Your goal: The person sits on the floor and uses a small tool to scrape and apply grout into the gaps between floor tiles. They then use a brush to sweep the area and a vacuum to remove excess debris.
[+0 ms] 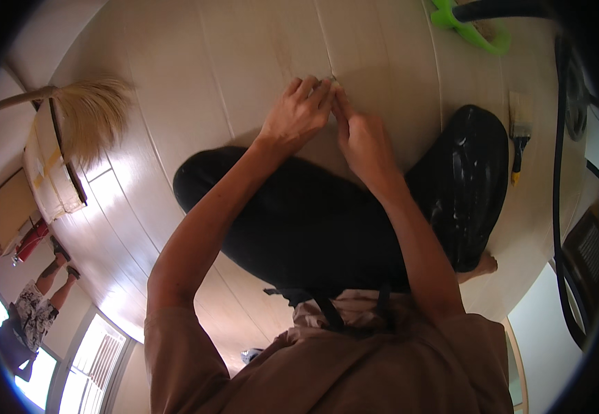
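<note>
Both my hands meet over the tiled floor (265,55), just ahead of my crossed legs. The fingers of my left hand (298,110) are curled together, their tips close to a seam between tiles. My right hand (365,141) points its index finger at the same spot, with the other fingers folded under. Between the fingertips is a tiny pale thing (335,82), too small to name. Which hand grips it is hard to make out, as the fingers cover most of it.
A flat paintbrush (518,138) lies right of my knee. Beyond it is a bright green container (496,45) under a dark tube, with a black cable (558,172) at the far right. Leftward are a straw broom (92,110), cardboard boxes (51,165) and another person (34,310).
</note>
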Action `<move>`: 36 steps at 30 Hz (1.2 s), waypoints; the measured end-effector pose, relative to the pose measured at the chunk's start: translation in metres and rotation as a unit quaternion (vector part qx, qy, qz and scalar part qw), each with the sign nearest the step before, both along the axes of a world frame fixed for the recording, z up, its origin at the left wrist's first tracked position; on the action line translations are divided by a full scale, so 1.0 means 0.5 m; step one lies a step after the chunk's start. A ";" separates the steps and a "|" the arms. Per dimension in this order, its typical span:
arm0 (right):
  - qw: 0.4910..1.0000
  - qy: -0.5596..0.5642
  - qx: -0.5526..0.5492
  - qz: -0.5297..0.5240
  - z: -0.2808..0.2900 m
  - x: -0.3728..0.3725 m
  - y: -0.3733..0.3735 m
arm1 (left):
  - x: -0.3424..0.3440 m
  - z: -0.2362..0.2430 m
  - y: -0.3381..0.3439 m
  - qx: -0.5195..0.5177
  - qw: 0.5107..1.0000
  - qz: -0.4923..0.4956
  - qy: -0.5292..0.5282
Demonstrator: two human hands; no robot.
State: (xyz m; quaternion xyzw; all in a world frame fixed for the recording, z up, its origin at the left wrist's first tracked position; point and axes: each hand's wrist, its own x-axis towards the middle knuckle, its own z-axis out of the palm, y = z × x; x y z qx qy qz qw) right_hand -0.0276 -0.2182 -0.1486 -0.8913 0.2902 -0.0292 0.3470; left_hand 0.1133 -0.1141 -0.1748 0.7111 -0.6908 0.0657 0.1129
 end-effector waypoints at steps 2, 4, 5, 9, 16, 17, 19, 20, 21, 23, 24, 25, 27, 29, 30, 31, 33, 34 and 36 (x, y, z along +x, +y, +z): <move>1.000 -0.002 -0.019 -0.003 -0.001 0.037 -0.016 | 0.032 -0.001 -0.017 0.005 1.000 -0.007 -0.022; 0.999 0.021 -0.042 -0.002 0.002 0.109 -0.051 | 0.110 0.012 -0.063 0.038 0.998 -0.001 -0.050; 0.999 0.023 -0.047 -0.001 -0.005 0.104 -0.049 | 0.133 0.022 -0.080 0.072 0.996 -0.021 -0.051; 0.998 0.041 -0.037 -0.003 -0.002 0.098 -0.053 | 0.124 0.002 -0.065 0.007 0.993 -0.089 -0.076; 0.998 -0.012 -0.057 -0.012 -0.023 0.195 -0.117 | 0.240 0.022 -0.135 0.092 0.987 -0.079 -0.104; 0.999 0.007 -0.044 -0.008 -0.022 0.187 -0.111 | 0.236 0.012 -0.131 0.067 0.988 -0.099 -0.097; 0.999 0.036 -0.024 0.004 -0.012 0.172 -0.104 | 0.220 0.004 -0.118 0.014 0.988 -0.118 -0.098; 0.999 0.039 -0.029 0.005 -0.010 0.180 -0.103 | 0.221 0.000 -0.115 -0.015 0.987 -0.126 -0.103; 0.999 0.041 -0.034 0.007 -0.010 0.188 -0.103 | 0.231 -0.008 -0.113 -0.016 0.986 -0.121 -0.113; 0.998 0.016 -0.064 0.009 -0.031 0.198 -0.115 | 0.267 -0.008 -0.137 -0.069 0.981 -0.132 -0.128; 0.996 -0.015 -0.086 0.012 -0.045 0.222 -0.136 | 0.282 -0.006 -0.149 -0.093 0.977 -0.137 -0.132; 0.994 -0.045 -0.098 0.020 -0.051 0.230 -0.137 | 0.287 -0.013 -0.148 -0.058 0.979 -0.126 -0.147; 0.997 -0.045 -0.055 0.022 -0.031 0.221 -0.125 | 0.288 -0.032 -0.144 0.008 0.978 -0.113 -0.174; 0.999 -0.020 -0.041 0.015 -0.021 0.218 -0.134 | 0.270 -0.026 -0.143 0.018 0.984 -0.127 -0.121; 0.999 0.011 -0.038 0.012 -0.018 0.205 -0.131 | 0.263 -0.023 -0.144 0.024 0.986 -0.135 -0.095; 0.999 0.031 -0.035 0.011 -0.011 0.213 -0.133 | 0.280 -0.025 -0.149 -0.022 0.983 -0.143 -0.114; 0.994 -0.044 -0.094 0.044 -0.023 0.263 -0.160 | 0.324 -0.047 -0.169 -0.120 0.967 -0.158 -0.161; 0.989 -0.064 -0.119 0.055 -0.038 0.266 -0.169 | 0.337 -0.049 -0.187 -0.100 0.969 -0.151 -0.169; 0.991 -0.070 -0.107 0.038 -0.054 0.250 -0.168 | 0.342 -0.042 -0.202 -0.044 0.976 -0.134 -0.165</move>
